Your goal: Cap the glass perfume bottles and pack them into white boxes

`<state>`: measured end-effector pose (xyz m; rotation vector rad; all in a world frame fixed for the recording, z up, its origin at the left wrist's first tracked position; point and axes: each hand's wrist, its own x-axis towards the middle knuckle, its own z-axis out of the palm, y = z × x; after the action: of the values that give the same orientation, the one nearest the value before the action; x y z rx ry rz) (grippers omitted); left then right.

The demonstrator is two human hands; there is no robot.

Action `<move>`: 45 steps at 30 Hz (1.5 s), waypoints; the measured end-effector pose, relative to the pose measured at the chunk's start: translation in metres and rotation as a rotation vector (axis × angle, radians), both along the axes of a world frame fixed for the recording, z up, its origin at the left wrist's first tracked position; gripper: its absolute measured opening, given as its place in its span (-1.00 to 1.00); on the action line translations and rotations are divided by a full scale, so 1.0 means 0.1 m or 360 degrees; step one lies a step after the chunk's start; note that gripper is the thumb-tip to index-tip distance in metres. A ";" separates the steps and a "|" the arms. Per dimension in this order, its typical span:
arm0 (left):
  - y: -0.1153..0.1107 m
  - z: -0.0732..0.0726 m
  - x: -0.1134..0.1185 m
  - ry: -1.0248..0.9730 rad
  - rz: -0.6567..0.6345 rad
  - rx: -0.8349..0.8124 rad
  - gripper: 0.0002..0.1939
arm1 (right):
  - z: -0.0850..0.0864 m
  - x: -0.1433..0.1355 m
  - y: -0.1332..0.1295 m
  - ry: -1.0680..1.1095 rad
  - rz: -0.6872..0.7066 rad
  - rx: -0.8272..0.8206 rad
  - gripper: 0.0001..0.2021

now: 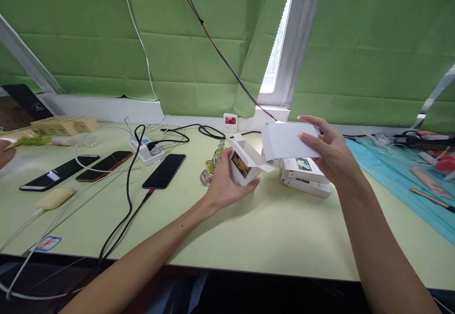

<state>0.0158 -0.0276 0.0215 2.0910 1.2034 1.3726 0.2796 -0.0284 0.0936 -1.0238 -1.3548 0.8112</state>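
My left hand is wrapped round a small white cardboard box with its top flaps standing open and a dark printed picture on its side. Between the thumb and fingers of my right hand is a white sheet of paper, perhaps folded, held just above and to the right of the box. Below my right hand lie several white boxes in a stack, with pictures printed on them. Several small gold-capped bottles stand behind my left hand, which partly hides them.
A power strip and a black phone on a cable lie to the left, with other phones beyond. Loose cables cross the table. Blue plastic sheeting covers the right side. Another person's hand shows at the far left.
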 end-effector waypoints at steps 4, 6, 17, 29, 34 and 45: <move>-0.01 0.01 -0.02 0.0143 -0.0067 0.0087 -0.14 | 0.04 0.00 -0.05 -0.0021 -0.0048 0.0082 -0.47; -0.02 0.01 -0.02 0.0198 -0.0091 0.0129 -0.13 | 0.08 0.00 -0.10 -0.0128 -0.0094 0.0130 -0.50; 0.04 -0.03 -0.05 0.0429 -0.0176 0.0480 -0.17 | 0.25 -0.08 -0.38 -0.0876 -0.0111 0.0417 -0.59; 0.04 -0.07 -0.05 0.0467 -0.0214 0.0567 -0.17 | 0.26 -0.07 -0.42 -0.0925 -0.0052 0.0335 -0.64; 0.04 -0.08 -0.05 0.0481 -0.0217 0.0609 -0.17 | 0.27 -0.07 -0.43 -0.0979 -0.0058 0.0320 -0.63; -0.01 -0.08 -0.01 0.0506 -0.0230 0.0570 -0.19 | 0.21 -0.31 -0.43 -0.1355 -0.0080 0.0457 -0.69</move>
<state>0.0152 -0.0287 0.0135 2.6709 0.9428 1.3000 0.2484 -0.0717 0.1147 -1.2158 -2.0719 0.0971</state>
